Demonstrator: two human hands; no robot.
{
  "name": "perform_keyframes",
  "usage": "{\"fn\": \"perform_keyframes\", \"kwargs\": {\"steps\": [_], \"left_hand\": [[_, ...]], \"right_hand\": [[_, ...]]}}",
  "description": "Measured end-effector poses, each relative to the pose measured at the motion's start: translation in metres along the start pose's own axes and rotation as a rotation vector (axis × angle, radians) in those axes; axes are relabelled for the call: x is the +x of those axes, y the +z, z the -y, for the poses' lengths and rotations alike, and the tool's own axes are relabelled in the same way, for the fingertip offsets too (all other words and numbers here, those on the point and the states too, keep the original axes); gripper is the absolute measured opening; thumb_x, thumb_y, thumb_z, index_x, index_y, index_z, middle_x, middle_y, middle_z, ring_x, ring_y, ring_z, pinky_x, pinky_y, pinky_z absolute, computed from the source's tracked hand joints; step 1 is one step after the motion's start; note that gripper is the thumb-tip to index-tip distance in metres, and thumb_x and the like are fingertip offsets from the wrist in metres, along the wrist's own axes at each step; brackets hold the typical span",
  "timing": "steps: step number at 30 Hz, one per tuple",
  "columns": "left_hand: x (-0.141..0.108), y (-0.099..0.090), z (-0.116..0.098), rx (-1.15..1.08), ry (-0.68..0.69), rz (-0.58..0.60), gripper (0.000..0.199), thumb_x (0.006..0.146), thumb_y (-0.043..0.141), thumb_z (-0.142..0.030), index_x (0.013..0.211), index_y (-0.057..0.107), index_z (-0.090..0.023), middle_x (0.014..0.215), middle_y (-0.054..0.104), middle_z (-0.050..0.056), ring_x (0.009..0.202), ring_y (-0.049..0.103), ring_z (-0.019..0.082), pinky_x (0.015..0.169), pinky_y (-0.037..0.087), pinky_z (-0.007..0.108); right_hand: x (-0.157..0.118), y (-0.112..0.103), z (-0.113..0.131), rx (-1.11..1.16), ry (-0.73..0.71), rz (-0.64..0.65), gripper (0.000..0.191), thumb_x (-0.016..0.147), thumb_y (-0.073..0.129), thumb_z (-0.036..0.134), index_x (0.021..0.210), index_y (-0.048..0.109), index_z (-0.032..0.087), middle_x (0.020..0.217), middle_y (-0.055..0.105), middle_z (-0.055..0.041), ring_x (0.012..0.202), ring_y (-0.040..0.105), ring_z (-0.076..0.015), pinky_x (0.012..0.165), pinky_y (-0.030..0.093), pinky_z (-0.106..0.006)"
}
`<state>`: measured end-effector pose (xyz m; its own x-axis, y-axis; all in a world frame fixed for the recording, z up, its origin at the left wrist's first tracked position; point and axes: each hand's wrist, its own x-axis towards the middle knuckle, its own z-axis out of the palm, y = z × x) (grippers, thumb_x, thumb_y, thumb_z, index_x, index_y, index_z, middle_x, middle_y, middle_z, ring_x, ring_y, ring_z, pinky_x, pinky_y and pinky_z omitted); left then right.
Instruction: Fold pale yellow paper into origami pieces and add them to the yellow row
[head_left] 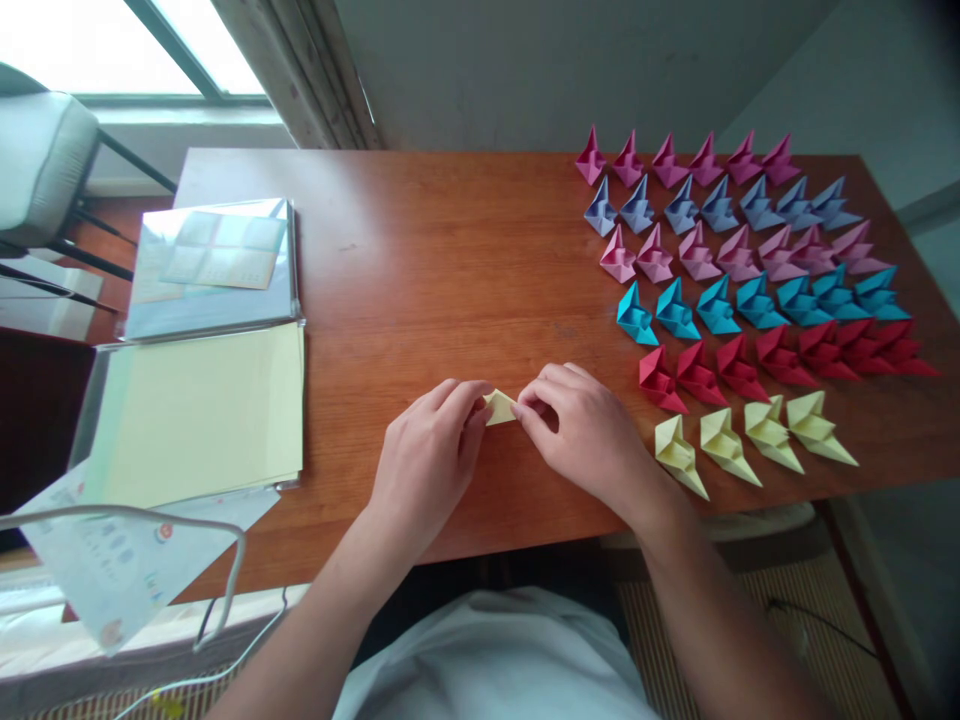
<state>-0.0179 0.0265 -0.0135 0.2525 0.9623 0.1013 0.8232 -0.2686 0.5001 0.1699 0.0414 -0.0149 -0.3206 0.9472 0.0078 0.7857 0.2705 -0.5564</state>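
A small folded yellow paper is held between both hands near the front edge of the brown wooden table. My left hand pinches its left end, and that end is hidden behind the fingers. On the other side, my right hand pinches the right corner between thumb and fingers. To the right of my right hand lies a row of several folded yellow paper pieces. Behind it are rows of red, turquoise, pink, lavender and magenta pieces.
Yellow sheets lie at the table's left, with a clear plastic case behind them. A printed sheet and a white curved tube are at the front left. A chair stands beyond the left edge.
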Motion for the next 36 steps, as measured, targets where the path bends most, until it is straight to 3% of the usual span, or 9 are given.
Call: {"fn": "perform_keyframes", "kwargs": {"steps": [7, 14, 36], "left_hand": [[0.0, 0.005, 0.0, -0.031, -0.034, -0.06, 0.013, 0.098, 0.055, -0.023, 0.103, 0.067, -0.022, 0.099, 0.074, 0.002, 0.073, 0.067, 0.013, 0.063, 0.047, 0.024], [-0.002, 0.007, -0.002, -0.004, -0.039, -0.082, 0.013, 0.099, 0.056, -0.023, 0.104, 0.068, -0.021, 0.099, 0.075, 0.002, 0.083, 0.069, 0.017, 0.07, 0.049, 0.027], [-0.004, 0.01, -0.009, 0.137, -0.036, -0.138, 0.016, 0.097, 0.058, -0.02, 0.105, 0.071, -0.021, 0.1, 0.078, 0.002, 0.089, 0.069, 0.022, 0.076, 0.049, 0.032]], "right_hand": [[0.002, 0.006, 0.002, -0.001, 0.057, -0.054, 0.025, 0.093, 0.069, 0.029, 0.072, 0.057, 0.023, 0.076, 0.064, -0.001, 0.079, 0.057, -0.0196, 0.069, 0.04, -0.033], [0.001, 0.011, 0.005, 0.041, 0.092, -0.096, 0.018, 0.093, 0.069, 0.027, 0.078, 0.061, 0.023, 0.083, 0.067, -0.002, 0.085, 0.061, -0.021, 0.076, 0.044, -0.034], [0.015, 0.014, 0.011, 0.02, 0.066, -0.041, 0.015, 0.094, 0.065, 0.021, 0.079, 0.062, 0.022, 0.085, 0.067, -0.0024, 0.086, 0.06, -0.0209, 0.08, 0.045, -0.033]]}}
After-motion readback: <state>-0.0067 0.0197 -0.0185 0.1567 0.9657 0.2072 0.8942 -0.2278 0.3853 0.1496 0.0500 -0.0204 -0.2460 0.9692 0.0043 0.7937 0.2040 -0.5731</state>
